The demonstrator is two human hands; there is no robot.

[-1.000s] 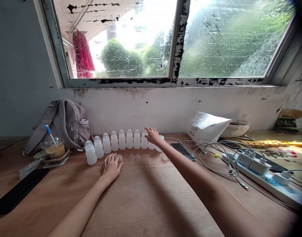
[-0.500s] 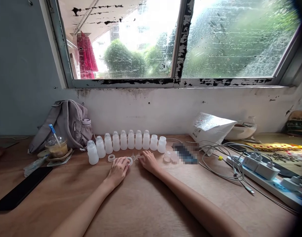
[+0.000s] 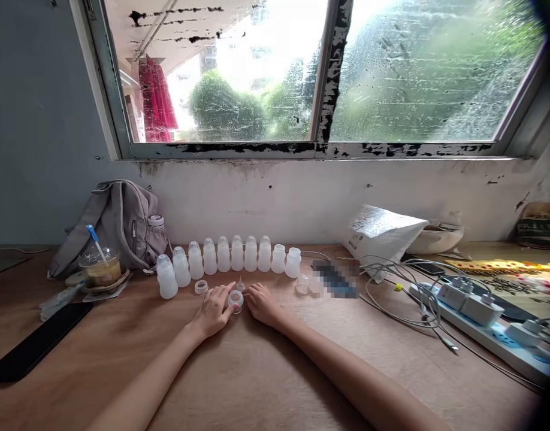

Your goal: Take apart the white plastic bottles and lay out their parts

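Note:
My left hand (image 3: 214,311) rests on the wooden table (image 3: 239,371), its thumb at the edge of a clear ring (image 3: 235,301); the fingers are bent round that side of it. My right hand (image 3: 261,304) lies just to the right, fingers bent downward, near a small clear nipple-shaped piece (image 3: 239,285). Whatever is under the right fingertips is hidden. Another white ring (image 3: 201,287) lies left of my left hand. Behind is a curved row of several frosted bottles (image 3: 223,254); the two rightmost (image 3: 293,262) have no domed caps.
Clear round pieces (image 3: 303,284) lie right of my hands, beside a blurred-out dark object. Further right are cables and a power strip (image 3: 481,329). On the left stand a drink cup (image 3: 102,269), a dark slab (image 3: 41,341) and a backpack (image 3: 122,227).
My right hand has shifted left and slightly down, toward my left hand. The clear ring between the hands shows more fully and sits a little lower.

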